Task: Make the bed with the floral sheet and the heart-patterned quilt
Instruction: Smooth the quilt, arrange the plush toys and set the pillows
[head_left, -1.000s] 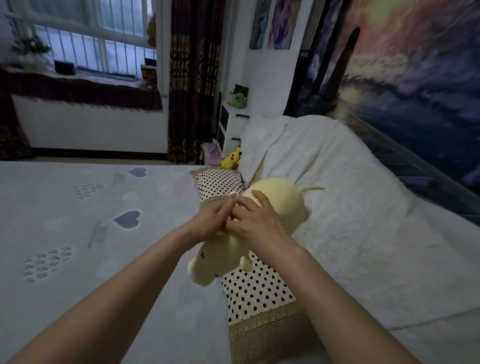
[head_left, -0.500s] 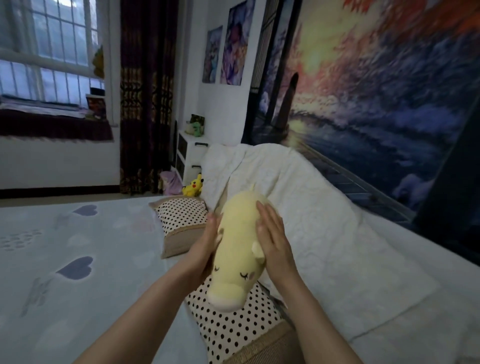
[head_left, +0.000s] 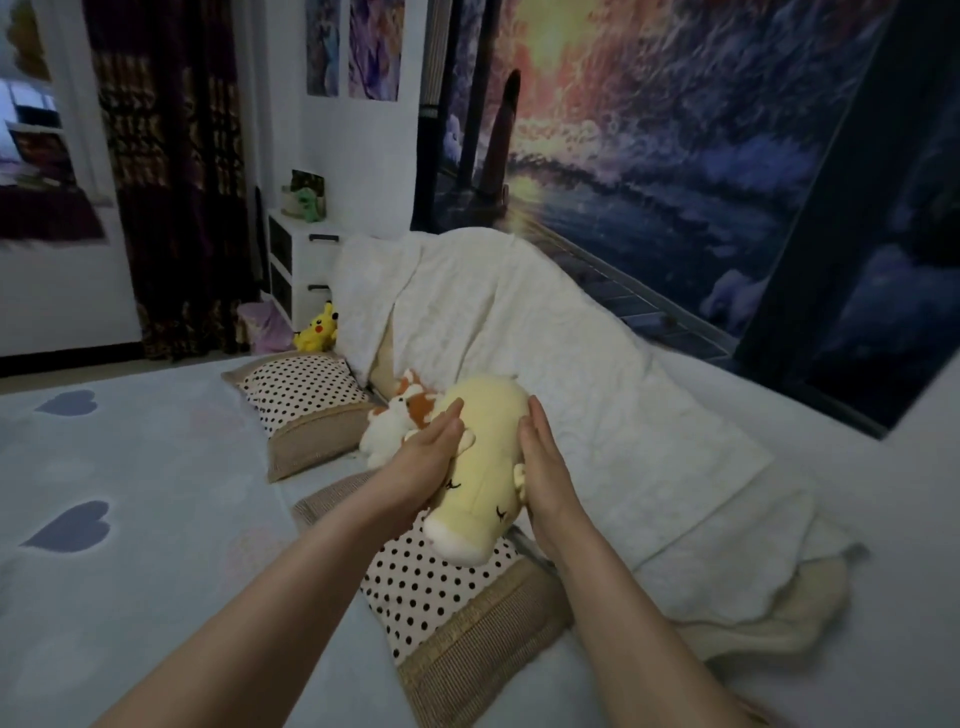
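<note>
Yellow plush, a long toy animal (head_left: 483, 467) with closed eyes, is held between both palms. The left hand (head_left: 426, 457) and right hand (head_left: 545, 467) are pressed flat to its flanks, fingers straight and uncurled, apparently so that it can be set squarely on the near polka-dot pillow (head_left: 431, 587) at the bed's head edge. The heart-patterned quilt (head_left: 130, 493) is spread smooth across the bed — the floral sheet cannot be made out. A white quilted blanket (head_left: 545, 364) is heaped along the wall-side edge.

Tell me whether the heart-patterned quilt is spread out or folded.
Spread out: the heart-patterned quilt lies flat and smooth, with no folds showing.
</note>
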